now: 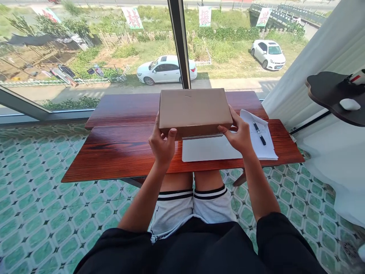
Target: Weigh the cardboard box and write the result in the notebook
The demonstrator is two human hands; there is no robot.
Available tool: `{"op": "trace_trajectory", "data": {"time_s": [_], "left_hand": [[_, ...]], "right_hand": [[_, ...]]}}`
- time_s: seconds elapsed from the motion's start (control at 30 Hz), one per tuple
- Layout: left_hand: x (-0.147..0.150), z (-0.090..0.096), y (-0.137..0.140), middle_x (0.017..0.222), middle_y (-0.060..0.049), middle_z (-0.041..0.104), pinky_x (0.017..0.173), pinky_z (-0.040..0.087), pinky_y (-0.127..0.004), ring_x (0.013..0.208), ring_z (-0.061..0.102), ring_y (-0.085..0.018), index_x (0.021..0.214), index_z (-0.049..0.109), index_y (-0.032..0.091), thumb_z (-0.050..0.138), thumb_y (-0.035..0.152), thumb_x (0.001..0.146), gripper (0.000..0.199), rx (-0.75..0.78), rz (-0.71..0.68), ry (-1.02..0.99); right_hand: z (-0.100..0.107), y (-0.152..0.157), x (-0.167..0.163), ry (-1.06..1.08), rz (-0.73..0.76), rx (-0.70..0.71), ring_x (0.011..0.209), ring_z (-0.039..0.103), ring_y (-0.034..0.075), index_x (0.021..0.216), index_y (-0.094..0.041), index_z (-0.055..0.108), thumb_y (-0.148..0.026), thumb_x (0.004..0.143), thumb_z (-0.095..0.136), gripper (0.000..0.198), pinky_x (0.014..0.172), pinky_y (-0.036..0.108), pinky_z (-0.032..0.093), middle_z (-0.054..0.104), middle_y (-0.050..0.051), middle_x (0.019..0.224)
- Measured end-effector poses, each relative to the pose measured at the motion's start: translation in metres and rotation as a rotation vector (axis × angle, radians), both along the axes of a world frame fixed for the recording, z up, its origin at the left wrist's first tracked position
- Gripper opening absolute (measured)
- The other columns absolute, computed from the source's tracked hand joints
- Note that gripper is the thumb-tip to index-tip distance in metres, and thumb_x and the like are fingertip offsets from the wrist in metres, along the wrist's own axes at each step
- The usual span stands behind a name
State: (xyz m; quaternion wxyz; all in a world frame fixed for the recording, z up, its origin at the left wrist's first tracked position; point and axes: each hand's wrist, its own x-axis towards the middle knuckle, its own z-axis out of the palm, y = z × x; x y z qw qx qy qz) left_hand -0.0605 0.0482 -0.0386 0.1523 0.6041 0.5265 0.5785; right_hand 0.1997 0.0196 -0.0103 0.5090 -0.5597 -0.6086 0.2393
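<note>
A closed brown cardboard box [195, 108] is held up in front of me, over the wooden table. My left hand [163, 146] grips its near left corner, the thumb against the front side. At the near right corner my right hand [239, 133] grips it too, thumb on the front edge. The fingers of both hands are partly hidden behind and below the box. Under it lies a flat white board or sheet [211, 150], partly covered from view by the box and my right hand.
The dark red wooden table [119, 148] stands by a large window. To the right, a black pen [259, 133] rests on white papers [264, 148]. A dark wavy-edged shelf [327, 93] holding a white mouse-shaped object [349, 104] juts in beside the white curtain [313, 152].
</note>
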Motion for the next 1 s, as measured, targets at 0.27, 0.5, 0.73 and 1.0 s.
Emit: {"op": "trace_trajectory", "data": {"time_s": [0.27,0.5,0.73,1.0], "left_hand": [[0.033,-0.004,0.001,0.105,-0.012,0.077,0.074,0.054,-0.025,0.086,0.066,-0.017,0.146,0.054,0.013,0.056,0.071,0.087,0.083,-0.094,-0.121,0.019],[0.045,-0.015,0.002,0.113,-0.012,0.076,0.079,0.058,-0.027,0.091,0.066,-0.018,0.150,0.052,0.017,0.055,0.067,0.090,0.078,-0.164,-0.241,0.024],[0.049,-0.020,-0.001,0.121,-0.014,0.075,0.083,0.059,-0.029,0.104,0.068,-0.022,0.151,0.051,0.018,0.055,0.066,0.091,0.077,-0.188,-0.290,0.001],[0.050,-0.026,-0.004,0.129,-0.017,0.072,0.077,0.058,-0.026,0.101,0.068,-0.021,0.150,0.051,0.016,0.055,0.066,0.091,0.078,-0.215,-0.283,0.005]], "right_hand": [[-0.001,-0.011,0.039,-0.042,-0.074,-0.021,0.114,0.067,0.025,0.154,-0.022,0.049,-0.045,0.080,0.075,0.082,0.084,0.034,0.065,0.064,0.008,0.138],[-0.009,-0.017,0.057,-0.054,-0.098,-0.041,0.115,0.067,0.028,0.153,-0.019,0.050,-0.048,0.079,0.076,0.084,0.087,0.036,0.065,0.064,0.012,0.137],[-0.020,-0.019,0.061,-0.032,-0.093,-0.058,0.116,0.067,0.027,0.154,-0.018,0.049,-0.048,0.079,0.076,0.085,0.088,0.036,0.065,0.064,0.013,0.137],[-0.030,-0.021,0.066,-0.031,-0.101,-0.084,0.112,0.068,0.026,0.156,-0.018,0.046,-0.045,0.079,0.075,0.087,0.085,0.035,0.064,0.063,0.013,0.139]]}}
